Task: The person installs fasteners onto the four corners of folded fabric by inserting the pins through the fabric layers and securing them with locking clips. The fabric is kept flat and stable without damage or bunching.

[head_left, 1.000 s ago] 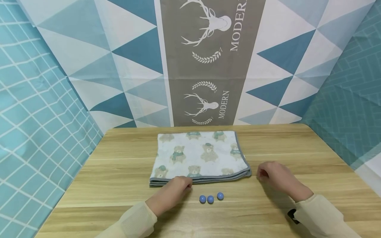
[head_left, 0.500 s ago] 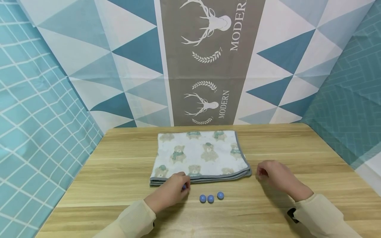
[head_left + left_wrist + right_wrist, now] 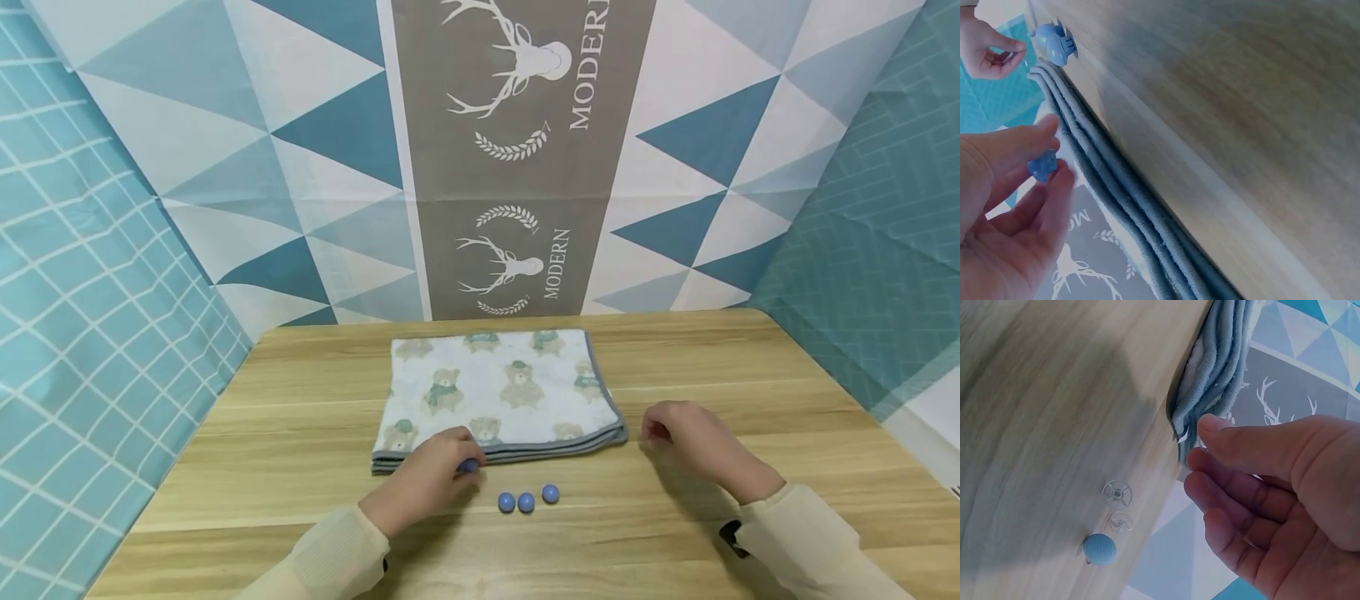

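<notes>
My left hand (image 3: 427,479) pinches a small blue round-headed fastener (image 3: 1042,165) between thumb and fingers. That hand is at the near left edge of a folded white towel (image 3: 495,392) with a bear print and grey-blue trim. Three similar blue fasteners (image 3: 527,502) lie on the table between the hands. The right wrist view shows a ridged blue dome (image 3: 1099,549) and clear wheel-like discs (image 3: 1117,494). Beyond the towel's near right corner, my right hand (image 3: 697,442) is loosely curled and holds nothing. Its thumb and fingertips stand slightly apart.
The wooden table (image 3: 300,383) runs back to a wall cloth (image 3: 517,167) with triangles and deer heads. A blue tiled-pattern cloth (image 3: 97,333) borders the left side. On the right hangs a teal cloth (image 3: 870,217).
My left hand has turned slightly, so the blue fastener in its fingers now shows. The head view has shifted a little. The right hand and the towel stay put.
</notes>
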The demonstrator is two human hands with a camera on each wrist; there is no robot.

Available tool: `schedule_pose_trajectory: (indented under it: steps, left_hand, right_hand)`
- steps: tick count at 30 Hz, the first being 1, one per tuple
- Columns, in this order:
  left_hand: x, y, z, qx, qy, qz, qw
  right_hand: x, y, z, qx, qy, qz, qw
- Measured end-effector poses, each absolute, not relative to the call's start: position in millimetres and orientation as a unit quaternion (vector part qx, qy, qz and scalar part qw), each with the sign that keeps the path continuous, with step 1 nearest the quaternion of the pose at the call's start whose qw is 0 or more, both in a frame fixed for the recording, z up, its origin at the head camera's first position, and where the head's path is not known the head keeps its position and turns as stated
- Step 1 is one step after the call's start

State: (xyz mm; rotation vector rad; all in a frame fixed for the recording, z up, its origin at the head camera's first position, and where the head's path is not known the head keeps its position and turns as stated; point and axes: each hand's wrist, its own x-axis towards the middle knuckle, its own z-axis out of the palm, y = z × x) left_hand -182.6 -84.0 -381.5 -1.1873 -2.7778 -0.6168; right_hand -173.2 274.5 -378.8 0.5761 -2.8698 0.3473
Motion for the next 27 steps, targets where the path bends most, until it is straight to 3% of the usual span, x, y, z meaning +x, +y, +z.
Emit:
schedule_pose_trajectory:
  steps: [5, 15, 22, 27]
  left_hand:
    - [-181.1, -85.0, -380.9, -0.373, -0.906, -0.188, 0.07]
    - [-181.0, -85.7, -381.5, -0.354, -0.909, -0.212, 0.062]
    - [-181.4, -83.6, -380.8, -0.356, -0.908, -0.21, 0.069]
    - [-180.9, -82.1, -380.5, -0.358, -0.907, -0.209, 0.073]
  right_hand:
    - [-173.6, 271.8, -378.2, 0.213, -0.965, 0.117, 0.097]
    - [-174.6, 268.9, -376.0, 0.269, -0.949, 0.152, 0.06]
    - [-176.9, 266.3, -379.9, 0.263, -0.949, 0.157, 0.07]
    - [-178.9, 267.0, -379.6, 0.236, -0.958, 0.158, 0.048]
